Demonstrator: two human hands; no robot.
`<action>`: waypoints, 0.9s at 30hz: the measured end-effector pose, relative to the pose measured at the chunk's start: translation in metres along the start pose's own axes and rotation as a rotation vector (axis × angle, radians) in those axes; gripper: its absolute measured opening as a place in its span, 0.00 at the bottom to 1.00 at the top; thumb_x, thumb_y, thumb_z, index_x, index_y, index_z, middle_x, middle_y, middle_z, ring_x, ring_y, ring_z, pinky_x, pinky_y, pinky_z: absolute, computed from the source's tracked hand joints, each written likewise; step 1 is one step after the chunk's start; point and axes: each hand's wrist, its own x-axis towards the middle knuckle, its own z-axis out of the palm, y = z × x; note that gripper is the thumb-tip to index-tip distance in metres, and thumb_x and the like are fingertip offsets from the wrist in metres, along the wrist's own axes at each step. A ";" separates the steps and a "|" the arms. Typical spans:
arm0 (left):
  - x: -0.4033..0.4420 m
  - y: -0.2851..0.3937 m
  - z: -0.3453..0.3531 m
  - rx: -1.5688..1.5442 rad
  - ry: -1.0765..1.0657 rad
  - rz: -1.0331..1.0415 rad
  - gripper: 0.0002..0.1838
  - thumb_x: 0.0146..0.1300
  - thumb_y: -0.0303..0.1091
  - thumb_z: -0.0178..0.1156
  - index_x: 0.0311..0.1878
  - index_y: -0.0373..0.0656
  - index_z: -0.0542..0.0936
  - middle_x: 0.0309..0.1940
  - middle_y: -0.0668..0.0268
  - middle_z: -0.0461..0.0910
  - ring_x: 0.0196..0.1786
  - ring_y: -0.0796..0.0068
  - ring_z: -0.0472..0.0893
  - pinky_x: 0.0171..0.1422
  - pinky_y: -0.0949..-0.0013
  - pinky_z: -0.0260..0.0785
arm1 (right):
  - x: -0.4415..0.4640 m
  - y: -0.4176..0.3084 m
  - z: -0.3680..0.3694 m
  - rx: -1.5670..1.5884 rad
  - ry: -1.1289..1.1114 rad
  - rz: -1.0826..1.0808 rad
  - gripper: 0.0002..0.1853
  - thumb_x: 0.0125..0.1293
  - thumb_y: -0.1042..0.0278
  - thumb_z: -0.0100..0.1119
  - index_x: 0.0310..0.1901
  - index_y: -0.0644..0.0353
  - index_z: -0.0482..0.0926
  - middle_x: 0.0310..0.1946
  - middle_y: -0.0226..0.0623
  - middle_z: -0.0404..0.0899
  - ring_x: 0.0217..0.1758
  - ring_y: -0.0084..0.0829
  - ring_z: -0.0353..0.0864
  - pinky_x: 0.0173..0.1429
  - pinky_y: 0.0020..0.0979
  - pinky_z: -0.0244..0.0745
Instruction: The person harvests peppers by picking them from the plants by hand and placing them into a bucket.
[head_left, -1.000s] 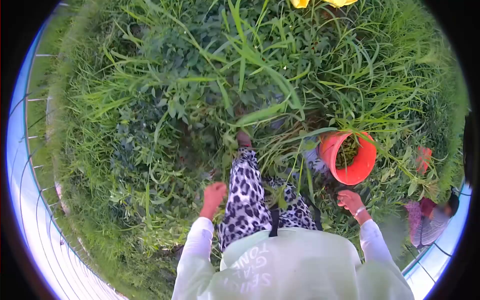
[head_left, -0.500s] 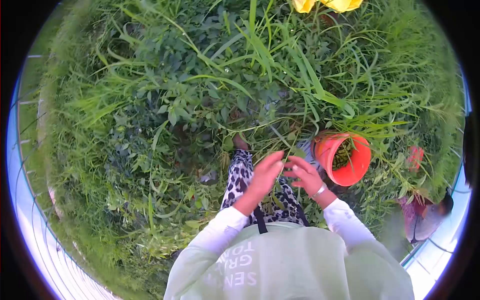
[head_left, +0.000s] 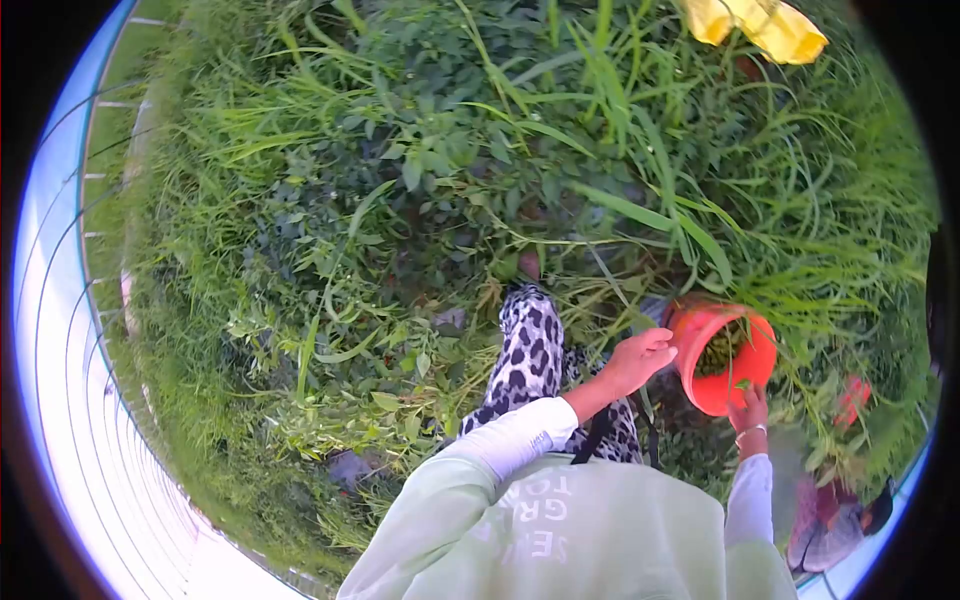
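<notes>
My left hand (head_left: 637,362) is beside the left rim of an orange-red bucket (head_left: 713,394), its fingers bent and drawn together. Whatever is between them, if anything, is too small to make out. At the bucket's near right rim, my right hand (head_left: 750,410), with a bracelet at the wrist, has its fingers closed around a small green piece (head_left: 743,384). The bucket leans with its mouth towards me. Inside lies a heap of small green produce (head_left: 722,348), its kind unclear.
Leafy plants (head_left: 430,160) and long grass (head_left: 650,150) surround me. A yellow bag-like object (head_left: 775,30) lies at the top right. Another person (head_left: 835,520) is at the lower right, near a red object (head_left: 853,400). A curved, ribbed white wall (head_left: 80,420) borders the left.
My hands, close together before my lap, have parted and moved right to the bucket. The right hand has gone to its near right rim. The view has turned and shifted.
</notes>
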 end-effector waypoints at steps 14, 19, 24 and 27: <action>0.118 -0.067 -0.151 -0.363 0.499 -0.281 0.15 0.61 0.39 0.56 0.49 0.44 0.76 0.37 0.69 0.81 0.33 0.85 0.77 0.30 0.79 0.59 | -0.063 -0.098 0.489 -0.897 -1.133 -1.510 0.21 0.53 0.69 0.56 0.51 0.58 0.71 0.48 0.45 0.71 0.53 0.46 0.71 0.51 0.41 0.72; 0.152 -0.068 -0.164 -0.427 0.347 -0.364 0.16 0.62 0.41 0.55 0.52 0.48 0.75 0.44 0.68 0.80 0.46 0.79 0.78 0.39 0.75 0.61 | 0.009 -0.170 0.604 -1.612 -0.643 -1.778 0.28 0.42 0.67 0.62 0.51 0.50 0.72 0.54 0.40 0.65 0.63 0.44 0.59 0.55 0.51 0.61; 0.188 -0.063 -0.174 -0.549 0.307 -0.281 0.14 0.64 0.38 0.52 0.52 0.48 0.75 0.43 0.67 0.80 0.44 0.78 0.79 0.38 0.76 0.63 | 0.104 -0.190 0.529 -1.833 -0.362 -1.387 0.40 0.47 0.61 0.66 0.63 0.50 0.57 0.62 0.41 0.59 0.56 0.48 0.68 0.58 0.51 0.61; 0.198 -0.055 -0.180 -0.612 0.319 -0.278 0.14 0.63 0.38 0.55 0.52 0.48 0.75 0.41 0.71 0.80 0.42 0.80 0.80 0.36 0.79 0.62 | 0.138 -0.165 0.476 -1.753 -0.314 -1.070 0.25 0.52 0.65 0.62 0.52 0.58 0.66 0.51 0.47 0.64 0.45 0.50 0.76 0.49 0.46 0.72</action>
